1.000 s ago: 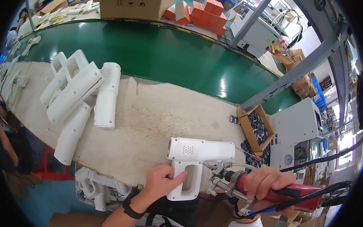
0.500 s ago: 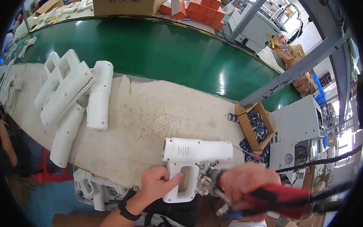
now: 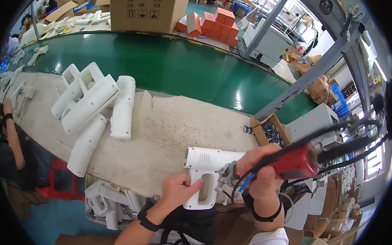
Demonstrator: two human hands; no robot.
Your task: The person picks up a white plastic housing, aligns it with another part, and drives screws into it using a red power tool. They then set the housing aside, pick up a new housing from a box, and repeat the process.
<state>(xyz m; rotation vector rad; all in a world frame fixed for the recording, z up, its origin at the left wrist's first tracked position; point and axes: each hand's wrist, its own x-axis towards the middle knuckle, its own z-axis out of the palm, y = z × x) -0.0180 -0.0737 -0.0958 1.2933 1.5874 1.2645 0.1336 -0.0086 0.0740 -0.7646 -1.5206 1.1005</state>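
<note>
A white pistol-shaped plastic housing [image 3: 211, 158] lies on its side at the table's near edge, with its looped handle pointing toward me. My left hand [image 3: 177, 190] is closed round the outer side of that handle, thumb reaching over it. My right hand [image 3: 261, 167] grips a red power screwdriver [image 3: 297, 162], which has a silver metal head [image 3: 227, 176], a black hose and a short blue tube. The metal head overlaps the housing beside the handle; whether its tip touches the housing is hidden. The right hand also covers the housing's far end.
Several white housings [image 3: 89, 100] are piled at the left on the beige work surface [image 3: 161, 119]. A green conveyor [image 3: 159, 59] runs behind. At the right stand a carton [image 3: 265, 132] of small dark parts and a grey post [image 3: 298, 80]. A co-worker's arm [image 3: 13, 133] shows at far left.
My right hand has raised the screwdriver and tilted its rear end upward, its metal head moving closer to the handle. My left hand still holds the housing. The whole view has shifted slightly.
</note>
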